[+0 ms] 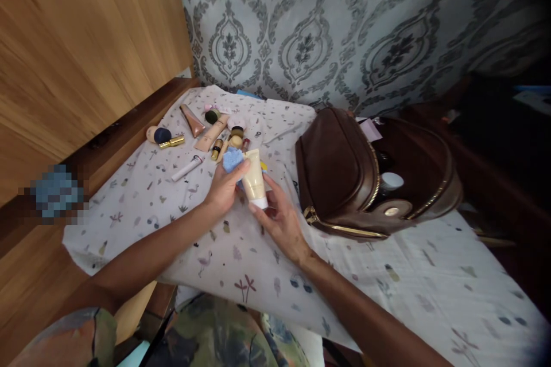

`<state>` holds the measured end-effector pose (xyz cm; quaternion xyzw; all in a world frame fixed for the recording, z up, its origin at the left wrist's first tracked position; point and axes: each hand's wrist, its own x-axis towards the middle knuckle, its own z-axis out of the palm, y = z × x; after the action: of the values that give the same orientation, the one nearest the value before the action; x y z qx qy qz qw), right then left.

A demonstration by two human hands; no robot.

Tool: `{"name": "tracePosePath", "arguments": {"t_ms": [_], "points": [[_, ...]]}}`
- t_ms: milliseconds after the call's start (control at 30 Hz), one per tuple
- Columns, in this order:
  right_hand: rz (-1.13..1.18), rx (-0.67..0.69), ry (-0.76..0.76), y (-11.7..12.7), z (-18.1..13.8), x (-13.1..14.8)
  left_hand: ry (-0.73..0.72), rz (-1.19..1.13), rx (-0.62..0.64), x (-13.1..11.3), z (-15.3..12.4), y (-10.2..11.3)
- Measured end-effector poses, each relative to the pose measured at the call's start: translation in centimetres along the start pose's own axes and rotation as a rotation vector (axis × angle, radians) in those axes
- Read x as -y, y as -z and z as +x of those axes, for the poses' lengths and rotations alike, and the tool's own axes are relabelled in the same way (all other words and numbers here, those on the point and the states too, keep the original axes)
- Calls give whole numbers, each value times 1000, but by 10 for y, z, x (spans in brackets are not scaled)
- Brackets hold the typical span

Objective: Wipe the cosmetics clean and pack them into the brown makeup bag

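Between my hands is a cream-coloured squeeze tube (255,176) with a white cap, held cap down and slightly tilted. My left hand (227,188) is closed on a blue cloth (233,158), and its thumb presses against the tube's side. From the right, my right hand (279,215) grips the tube near its cap. Just beyond the hands lie several cosmetics on the cloth cover: a beige tube (212,133), a brown tube (191,121), a small gold-and-black container (217,149) and a white pen-like stick (187,168).
A brown leather bag (338,166) stands unzipped on the right, with a white round lid (391,182) inside. The patterned cloth (215,275) covers the table. Wooden furniture (94,40) borders the left; a papered wall (301,51) rises behind.
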<state>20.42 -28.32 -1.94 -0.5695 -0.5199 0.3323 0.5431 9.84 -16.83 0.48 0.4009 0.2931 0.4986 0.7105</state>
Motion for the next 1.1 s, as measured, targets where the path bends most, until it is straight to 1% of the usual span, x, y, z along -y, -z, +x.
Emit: {"name": "tracePosePath", "arguments": {"t_ms": [67, 133, 167, 233, 300, 367, 467, 533, 600, 667, 733, 800, 900, 1000, 1100], "points": [[178, 84, -73, -1, 0, 3, 9, -38, -11, -2, 2, 0], [314, 141, -136, -1, 1, 6, 12, -63, -3, -3, 4, 0], [356, 149, -157, -1, 2, 6, 17, -67, 6, -4, 4, 0], [392, 111, -157, 0, 5, 5, 29, -59, 34, -3, 4, -1], [375, 24, -113, 2, 7, 3, 38, -10, 76, -1, -1, -1], [312, -80, -55, 4, 9, -1, 32, 105, 161, 2, -9, -2], [126, -202, 45, 8, 10, -5, -18, 306, 314, 6, -27, -4], [-45, -257, 121, 10, 8, -5, -47, 363, 365, 7, -35, -5], [-204, -274, 192, 11, 6, -5, -36, 371, 338, 7, -38, -5], [-317, -259, 261, 10, 4, -5, -2, 350, 261, 6, -34, -4], [-399, -241, 327, 9, 2, -6, 19, 272, 174, 4, -26, -3], [-475, -232, 375, 8, 0, -9, 25, 154, 113, 0, -17, -4], [-565, -217, 397, 6, -1, -11, 42, 32, 46, -7, -8, -6], [-558, -168, 388, 6, -3, -9, 63, 3, -4, -12, -4, -7], [-436, -98, 359, 6, -4, -1, 48, 20, -14, -13, -2, -4]]}}
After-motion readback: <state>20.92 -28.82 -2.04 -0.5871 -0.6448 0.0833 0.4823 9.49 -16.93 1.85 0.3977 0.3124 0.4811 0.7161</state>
